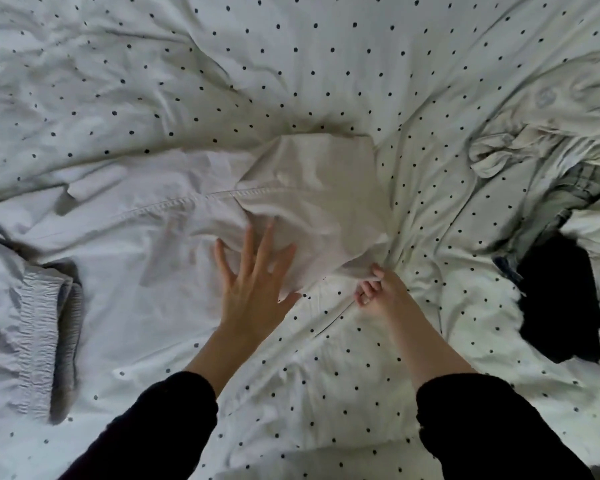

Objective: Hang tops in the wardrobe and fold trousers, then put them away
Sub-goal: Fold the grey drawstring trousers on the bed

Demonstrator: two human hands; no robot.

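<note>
Now left hand (253, 285) flattens white trousers (174, 237); right hand (378, 289) pinches them.

A bed fills the whole view, covered by a white duvet (326, 57) printed with small dark dots. The cover is rumpled, with deep creases running from the top centre out toward the edges and a soft hollow near the middle. A seam (336, 315) crosses the lower part on a slant. The light is dim and cool, giving the white cloth a bluish-grey cast on the left and a slightly greenish one on the right, with soft shadows lying in the folds. No wall, floor or window shows from here; the bedding reaches every edge.
</note>
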